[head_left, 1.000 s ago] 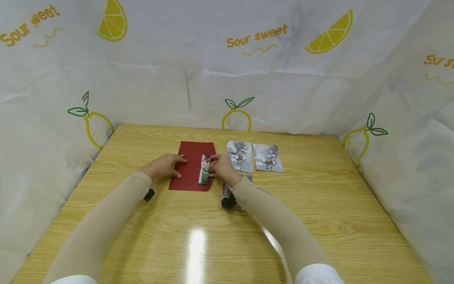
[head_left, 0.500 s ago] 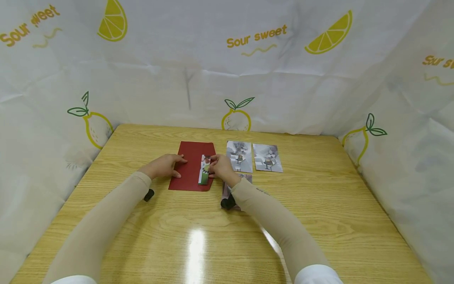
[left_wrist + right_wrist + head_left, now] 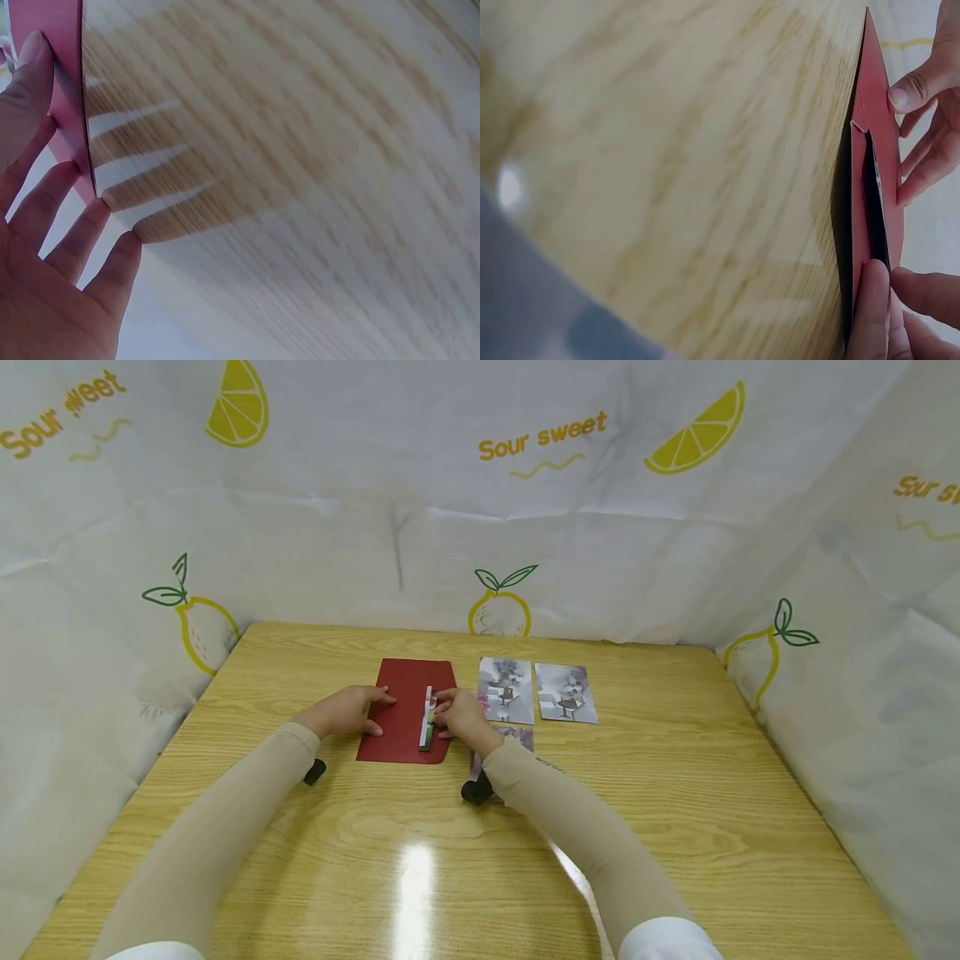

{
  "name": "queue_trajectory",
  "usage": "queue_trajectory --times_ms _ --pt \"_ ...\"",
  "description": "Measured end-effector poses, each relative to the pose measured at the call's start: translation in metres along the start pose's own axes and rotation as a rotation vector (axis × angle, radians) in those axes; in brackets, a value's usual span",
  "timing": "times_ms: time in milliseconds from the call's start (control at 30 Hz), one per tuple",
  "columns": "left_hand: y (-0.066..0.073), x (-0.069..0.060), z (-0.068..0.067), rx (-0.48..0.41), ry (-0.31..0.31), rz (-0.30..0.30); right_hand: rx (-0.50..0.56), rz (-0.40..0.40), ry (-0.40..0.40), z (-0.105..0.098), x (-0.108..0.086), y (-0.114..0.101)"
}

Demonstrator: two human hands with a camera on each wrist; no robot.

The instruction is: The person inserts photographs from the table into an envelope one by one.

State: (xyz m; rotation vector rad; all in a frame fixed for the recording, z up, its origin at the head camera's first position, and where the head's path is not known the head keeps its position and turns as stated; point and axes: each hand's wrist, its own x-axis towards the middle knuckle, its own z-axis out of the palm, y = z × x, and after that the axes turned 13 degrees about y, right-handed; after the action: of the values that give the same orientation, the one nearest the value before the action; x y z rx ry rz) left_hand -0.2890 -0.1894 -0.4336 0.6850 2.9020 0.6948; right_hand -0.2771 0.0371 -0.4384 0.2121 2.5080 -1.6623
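On the table lies a red folder (image 3: 399, 718). My left hand (image 3: 347, 710) rests on its left side, thumb on the red surface and other fingers spread at the edge in the left wrist view. A narrow strip of a colourful card (image 3: 426, 720) shows near the folder's right side. My right hand (image 3: 462, 717) pinches that card at its right edge. The right wrist view shows a dark gap in the folder (image 3: 894, 180), with the card's edge (image 3: 880, 202) standing in it; how deep it sits I cannot tell.
Two grey-white picture cards (image 3: 507, 685) (image 3: 566, 693) lie side by side right of the folder. Below the first, a purplish card (image 3: 517, 737) is partly under my right wrist. Black pieces show at both wrists. White printed cloth (image 3: 442, 543) hangs behind the table.
My right hand has moved slightly left, and the visible strip of the colourful card has become narrower. My left hand and the red folder have stayed in place.
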Motion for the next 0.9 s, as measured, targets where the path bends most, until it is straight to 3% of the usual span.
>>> queue_trajectory --times_ms 900 --pt "-0.002 0.0012 0.0007 -0.002 -0.001 -0.001 -0.041 0.001 -0.055 0.0027 0.0008 -0.0016"
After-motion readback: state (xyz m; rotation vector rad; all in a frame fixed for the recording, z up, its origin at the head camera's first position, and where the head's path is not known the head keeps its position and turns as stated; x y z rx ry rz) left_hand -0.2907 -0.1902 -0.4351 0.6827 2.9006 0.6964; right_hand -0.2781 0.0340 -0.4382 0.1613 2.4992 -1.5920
